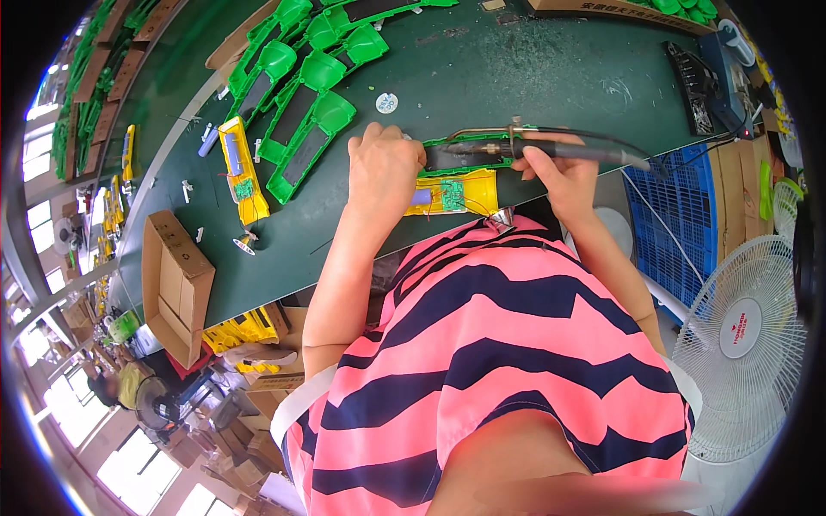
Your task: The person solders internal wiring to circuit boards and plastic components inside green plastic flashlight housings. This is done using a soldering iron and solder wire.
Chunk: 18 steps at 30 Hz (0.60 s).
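- Nearest to us, at the near edge of the dark green worktop (533, 77), lies the yellow moulded plastic housing with a small green circuit board and thin wires showing in its open side (454, 194). We judge it light and stiff, but the board and wires look fragile, so the shell's outer edges are the places to grip.
- Our left hand (383, 168) is curled down over the left end of that housing, fingers closed, pressing it to the worktop.
- Our right hand (559, 168) is wrapped shut round the dark slim soldering iron with a trailing cable (551, 150). Its tip points left, over a green-rimmed black part just beyond the housing. We judge the iron light and rigid, safe only at the handle.
- Further left lies a second yellow housing (241, 168), well apart.
- Beyond it, a row of bright green plastic shells with dark inserts (301, 95) fans across the far left.
- At the far left near edge sits an open brown cardboard box (176, 284).
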### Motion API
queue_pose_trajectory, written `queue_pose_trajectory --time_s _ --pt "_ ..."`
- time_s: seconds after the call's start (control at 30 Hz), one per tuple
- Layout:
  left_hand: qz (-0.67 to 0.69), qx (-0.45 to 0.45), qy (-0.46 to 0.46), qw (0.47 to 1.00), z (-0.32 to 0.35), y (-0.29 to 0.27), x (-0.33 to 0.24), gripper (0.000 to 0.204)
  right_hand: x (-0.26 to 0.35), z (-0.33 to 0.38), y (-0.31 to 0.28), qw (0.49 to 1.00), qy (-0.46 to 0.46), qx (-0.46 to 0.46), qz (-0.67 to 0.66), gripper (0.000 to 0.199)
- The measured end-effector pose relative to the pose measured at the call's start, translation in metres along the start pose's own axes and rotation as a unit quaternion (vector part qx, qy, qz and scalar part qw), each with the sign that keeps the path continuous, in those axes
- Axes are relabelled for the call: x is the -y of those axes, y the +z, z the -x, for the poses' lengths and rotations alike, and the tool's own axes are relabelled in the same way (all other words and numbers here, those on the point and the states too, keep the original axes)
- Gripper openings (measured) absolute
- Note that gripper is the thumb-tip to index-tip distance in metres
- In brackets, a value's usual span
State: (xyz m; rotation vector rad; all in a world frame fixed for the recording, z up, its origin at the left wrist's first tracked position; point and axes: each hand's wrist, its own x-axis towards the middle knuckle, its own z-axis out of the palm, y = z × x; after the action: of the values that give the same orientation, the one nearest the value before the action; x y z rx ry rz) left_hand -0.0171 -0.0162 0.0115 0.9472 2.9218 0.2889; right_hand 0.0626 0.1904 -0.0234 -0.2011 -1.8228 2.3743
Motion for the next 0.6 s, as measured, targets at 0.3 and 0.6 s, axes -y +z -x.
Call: queue_pose_trajectory --time_s 0.3,0.6 --pt "-0.004 -0.012 0.019 1.0 -0.003 -0.003 -0.002 0.004 0.012 0.017 -0.02 0.89 -0.233 -0.058 0.388 0.03" --pt "-0.01 -0.017 0.006 1.0 0.001 -0.005 -0.003 0.003 -0.003 0.007 -0.033 0.907 -0.218 0.048 0.357 0.056"
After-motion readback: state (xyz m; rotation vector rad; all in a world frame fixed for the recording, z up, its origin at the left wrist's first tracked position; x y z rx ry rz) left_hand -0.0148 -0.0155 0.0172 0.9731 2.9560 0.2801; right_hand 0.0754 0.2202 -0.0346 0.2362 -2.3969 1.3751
